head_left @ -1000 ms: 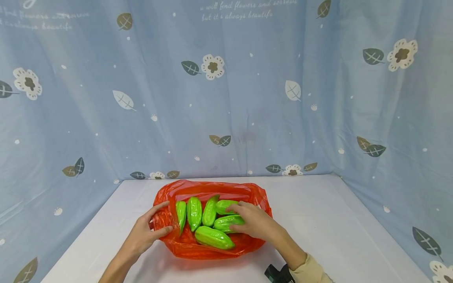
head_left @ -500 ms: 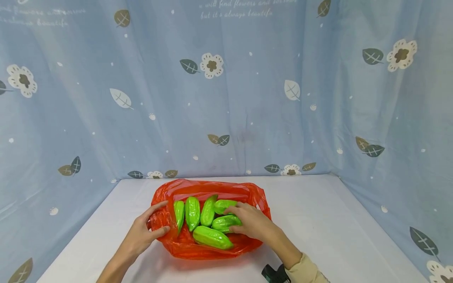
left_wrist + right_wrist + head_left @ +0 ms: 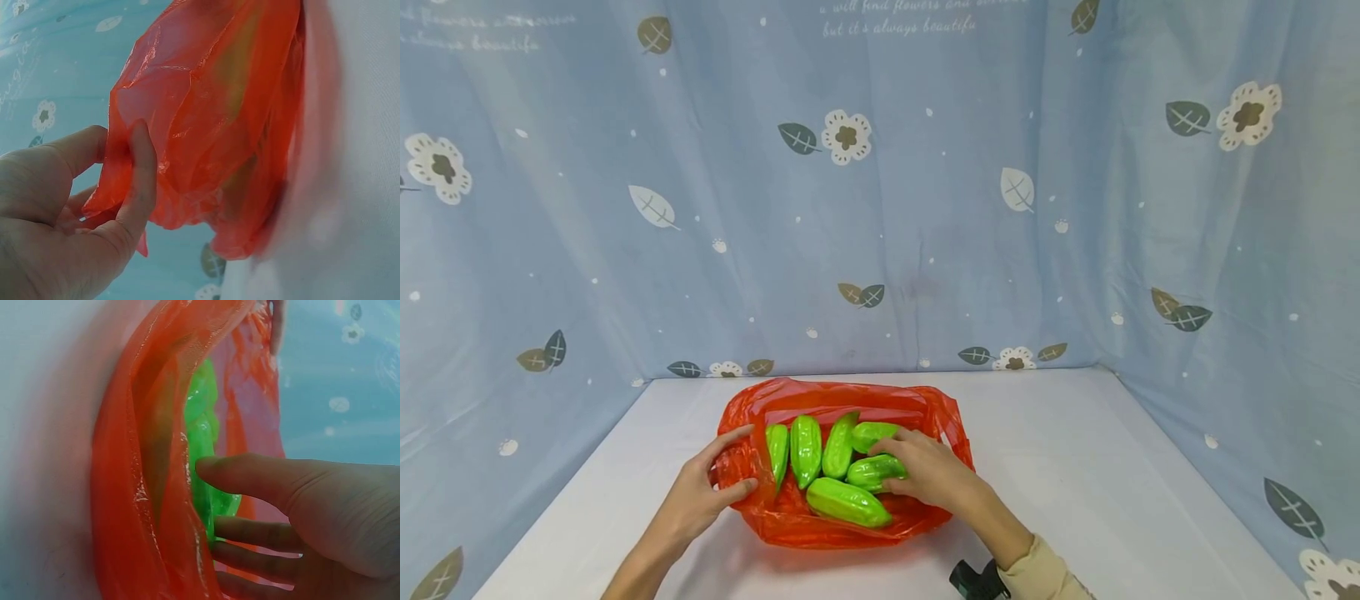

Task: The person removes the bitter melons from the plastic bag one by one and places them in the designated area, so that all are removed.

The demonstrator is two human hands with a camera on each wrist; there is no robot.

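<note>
A red plastic bag lies on its side on the white table with its mouth spread wide. Several glossy, bright green elongated vegetables with pointed ends lie inside it. At the bag's left side my left hand pinches the plastic, thumb in front and fingers behind, as the left wrist view shows. My right hand reaches into the bag from the right. Its thumb and fingers lie around one green vegetable, the thumb touching the green surface in the right wrist view. Part of that vegetable is hidden by the hand.
The white table extends on both sides of the bag. A blue curtain with leaf and flower prints encloses the back and sides. Close to the right sleeve sits a small black device.
</note>
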